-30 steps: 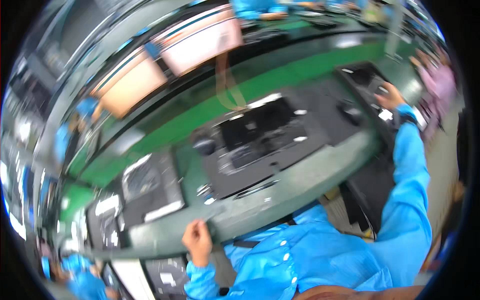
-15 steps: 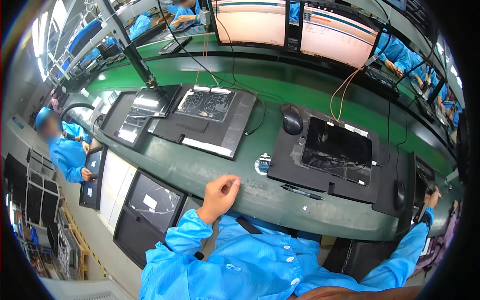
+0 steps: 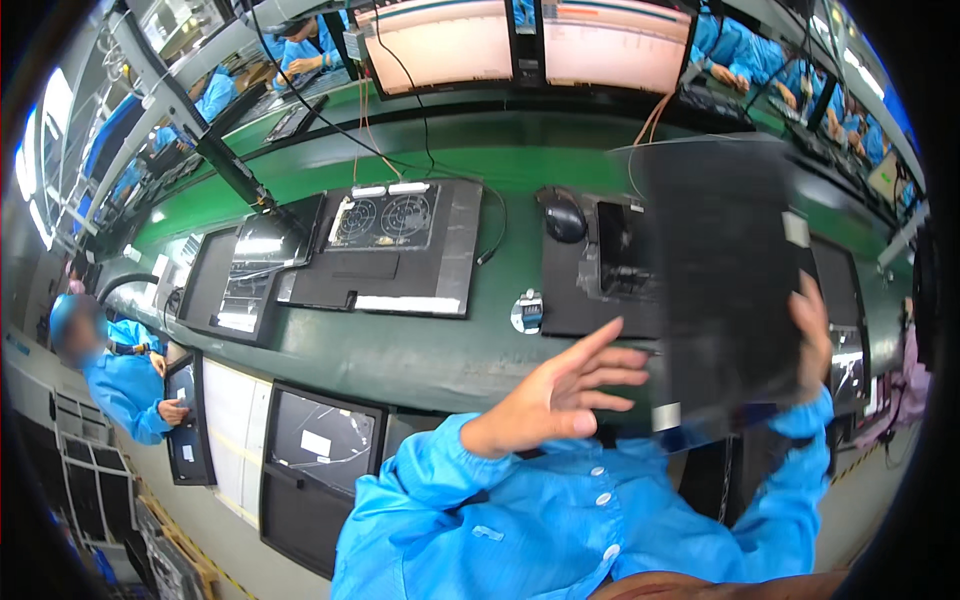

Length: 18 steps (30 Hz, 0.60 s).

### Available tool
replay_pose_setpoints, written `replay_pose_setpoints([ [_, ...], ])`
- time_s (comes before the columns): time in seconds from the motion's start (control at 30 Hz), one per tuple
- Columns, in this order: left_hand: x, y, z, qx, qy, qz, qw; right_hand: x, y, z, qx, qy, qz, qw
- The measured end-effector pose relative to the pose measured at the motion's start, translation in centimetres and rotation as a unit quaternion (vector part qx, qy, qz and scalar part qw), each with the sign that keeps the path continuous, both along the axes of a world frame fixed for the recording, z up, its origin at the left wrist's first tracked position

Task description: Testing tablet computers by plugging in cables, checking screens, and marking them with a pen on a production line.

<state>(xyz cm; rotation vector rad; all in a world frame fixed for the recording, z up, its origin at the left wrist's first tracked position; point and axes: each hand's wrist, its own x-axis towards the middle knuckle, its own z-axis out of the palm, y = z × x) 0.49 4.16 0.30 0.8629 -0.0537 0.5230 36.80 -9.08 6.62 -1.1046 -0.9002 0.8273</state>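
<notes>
Big change vs. half a sec ago: right hand (image 3: pixel 815 330) now grips a dark flat panel (image 3: pixel 720 290) by its right edge, raised over the table (image 3: pixel 400 350). Left hand (image 3: pixel 560 395) is open, fingers spread, beside its left edge, so work's moved onto this panel.

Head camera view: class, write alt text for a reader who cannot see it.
A person in a blue coat lifts a large dark flat panel above a green workbench, the right hand gripping its right edge and the left hand open beside it. Opened monitor backs and a black mouse lie on the bench.
</notes>
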Motion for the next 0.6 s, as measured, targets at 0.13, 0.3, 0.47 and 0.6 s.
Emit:
replay_pose_setpoints([
  [0.13,-4.8,-1.5,-1.1,-0.115,0.106,0.243,0.957,-10.7,12.9,-0.3,-0.069,-0.11,0.287,0.949],
  [0.3,-14.4,-1.7,-2.6,-0.268,0.008,0.426,0.864,-16.6,28.8,-4.2,0.07,-0.606,0.246,0.753],
  [0.47,-20.1,-2.1,-2.9,-0.293,-0.064,0.509,0.807,-17.9,33.8,-10.5,0.12,-0.725,0.25,0.63],
  [0.6,-22.3,0.6,-4.6,-0.326,-0.098,0.542,0.768,-18.2,32.9,-8.2,0.055,-0.707,0.281,0.646],
])
